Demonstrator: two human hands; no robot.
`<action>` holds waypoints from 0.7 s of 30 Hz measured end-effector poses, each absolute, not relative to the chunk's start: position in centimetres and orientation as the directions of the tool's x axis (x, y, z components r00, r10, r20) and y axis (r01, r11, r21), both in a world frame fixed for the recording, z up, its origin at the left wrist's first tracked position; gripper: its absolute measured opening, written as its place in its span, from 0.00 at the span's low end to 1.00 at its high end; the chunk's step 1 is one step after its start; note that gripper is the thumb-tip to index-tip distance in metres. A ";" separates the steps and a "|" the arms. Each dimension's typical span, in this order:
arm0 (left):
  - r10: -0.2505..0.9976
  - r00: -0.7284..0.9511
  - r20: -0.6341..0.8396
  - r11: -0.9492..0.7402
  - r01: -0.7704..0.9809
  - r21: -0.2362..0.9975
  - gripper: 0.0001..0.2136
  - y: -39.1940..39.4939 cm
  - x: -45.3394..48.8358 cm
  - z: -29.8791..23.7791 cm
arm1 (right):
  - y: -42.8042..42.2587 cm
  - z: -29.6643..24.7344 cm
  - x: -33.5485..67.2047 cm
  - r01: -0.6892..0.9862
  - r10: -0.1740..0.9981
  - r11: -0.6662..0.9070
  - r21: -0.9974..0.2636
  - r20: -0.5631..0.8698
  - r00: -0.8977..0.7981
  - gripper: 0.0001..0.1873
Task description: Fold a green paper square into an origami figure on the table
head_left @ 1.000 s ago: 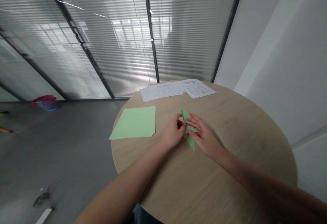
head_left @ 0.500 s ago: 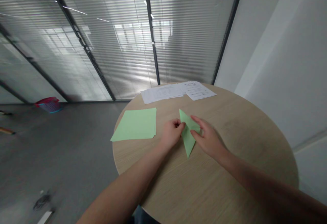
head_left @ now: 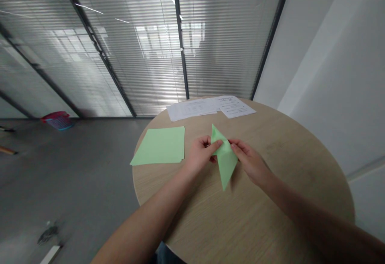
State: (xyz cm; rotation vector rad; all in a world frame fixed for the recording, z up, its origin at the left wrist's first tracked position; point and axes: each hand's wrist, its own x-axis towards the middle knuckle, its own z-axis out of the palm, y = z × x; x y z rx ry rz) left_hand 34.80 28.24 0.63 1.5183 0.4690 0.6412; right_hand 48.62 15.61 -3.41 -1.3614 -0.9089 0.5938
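A folded green paper with pointed ends is held just above the round wooden table, near its middle. My left hand pinches the paper's left edge with thumb and fingers closed. From the other side, my right hand grips its right edge with curled fingers. The paper's lower tip points toward me.
A stack of green square sheets lies at the table's left edge. White printed pages lie at the far edge. Glass partitions with blinds stand behind; a white wall is on the right. A pink basket sits on the grey floor.
The folded paper has opened from a narrow upright strip into a wider kite-like shape, lifted slightly. My right hand moved from lying flat on it to gripping its right edge.
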 end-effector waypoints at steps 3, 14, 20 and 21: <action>0.653 0.740 0.164 -0.066 -0.160 0.985 0.22 28.2 34.9 0.4 | 15.5 -3.1 47.9 -0.111 0.874 0.098 -0.989 0.032 0.484 0.19; 0.716 0.629 0.302 -0.129 -0.306 0.943 0.17 27.4 34.8 0.6 | 15.4 -3.1 47.1 -0.312 0.893 0.085 -0.946 -0.067 0.445 0.24; 0.695 0.559 0.452 -0.331 -0.310 0.891 0.13 27.2 34.4 0.7 | 15.4 -3.0 47.0 -0.366 0.899 0.104 -0.925 -0.070 0.432 0.25; 0.685 0.557 0.469 -0.365 -0.295 0.883 0.12 27.3 34.3 0.7 | 15.4 -3.0 47.0 -0.372 0.898 0.111 -0.922 -0.067 0.434 0.26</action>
